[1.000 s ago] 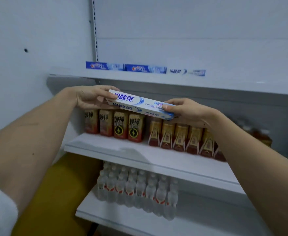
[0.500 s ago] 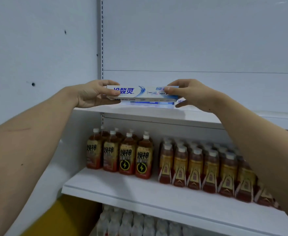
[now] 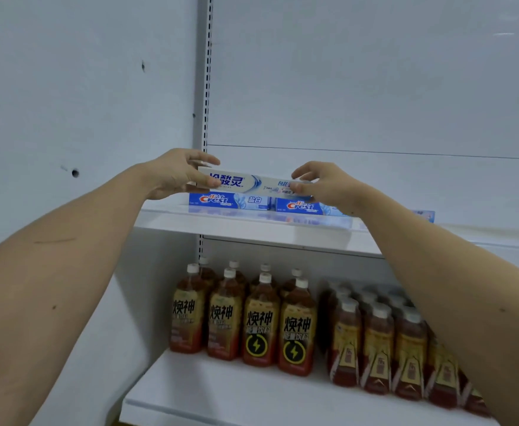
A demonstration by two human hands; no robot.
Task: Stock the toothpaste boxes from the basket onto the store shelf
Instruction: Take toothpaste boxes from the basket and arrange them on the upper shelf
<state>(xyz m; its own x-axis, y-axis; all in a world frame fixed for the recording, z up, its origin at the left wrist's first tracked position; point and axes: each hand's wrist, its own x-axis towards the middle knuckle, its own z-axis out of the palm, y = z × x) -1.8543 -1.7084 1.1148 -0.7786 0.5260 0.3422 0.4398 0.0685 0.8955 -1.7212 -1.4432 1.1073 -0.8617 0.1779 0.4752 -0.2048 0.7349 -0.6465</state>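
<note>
A white toothpaste box [image 3: 253, 182] with blue lettering lies lengthwise, level, just above two blue Crest boxes [image 3: 230, 200] that sit in a row on the upper shelf [image 3: 252, 224]. My left hand [image 3: 175, 175] pinches the box's left end between thumb and fingers. My right hand [image 3: 322, 184] pinches its right end. Whether the white box touches the Crest boxes under it I cannot tell. A further box on the shelf shows only as a blue edge [image 3: 427, 216] behind my right forearm. No basket is in view.
The shelf below [image 3: 252, 395] carries rows of brown drink bottles [image 3: 261, 321] with yellow labels. A slotted upright [image 3: 204, 72] runs up the back wall at the left. The upper shelf's surface stretches bare to the right.
Both hands have carried the white box up from in front of the bottles and over the upper shelf's front edge; it now sits directly above the Crest boxes.
</note>
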